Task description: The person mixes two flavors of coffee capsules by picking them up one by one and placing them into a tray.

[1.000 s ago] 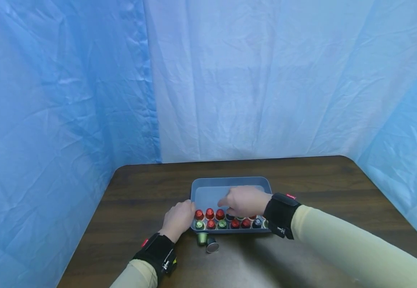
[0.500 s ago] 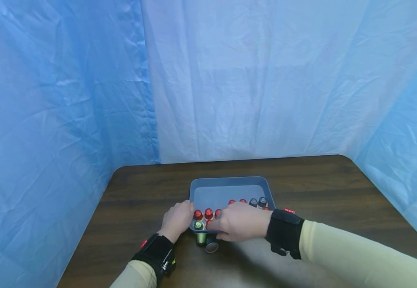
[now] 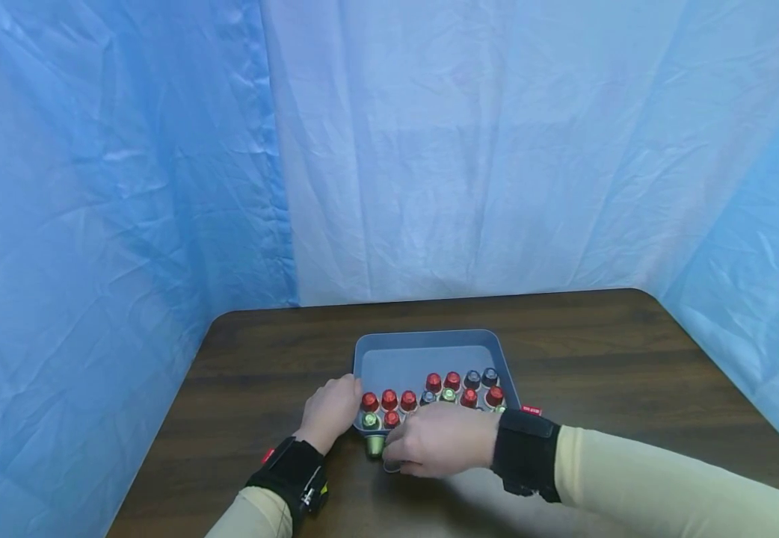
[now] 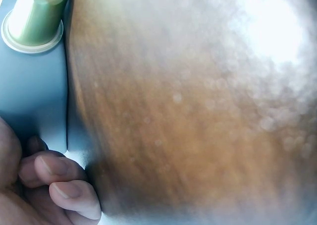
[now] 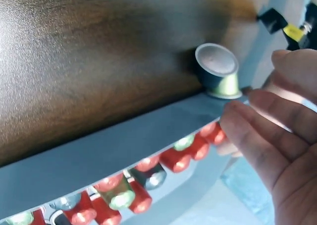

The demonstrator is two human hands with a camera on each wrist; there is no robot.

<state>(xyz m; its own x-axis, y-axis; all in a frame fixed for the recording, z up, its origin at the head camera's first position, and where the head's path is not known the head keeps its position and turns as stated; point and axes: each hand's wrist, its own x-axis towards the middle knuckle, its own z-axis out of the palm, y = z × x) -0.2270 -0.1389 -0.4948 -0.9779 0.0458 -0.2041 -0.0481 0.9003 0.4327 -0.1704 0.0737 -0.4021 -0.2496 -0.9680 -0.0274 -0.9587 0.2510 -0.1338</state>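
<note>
Left hand (image 3: pixel 331 411) grips the tray (image 3: pixel 389 351) corner; right hand (image 3: pixel 438 448), fingers loosely curled, reaches a dark capsule (image 5: pixel 216 70) beside it. No legible writing.

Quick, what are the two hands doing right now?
Left hand: fingers curled on the left edge of the grey plastic tray, holding it.
Right hand: open, reaching for the dark capsule on the table.
</note>
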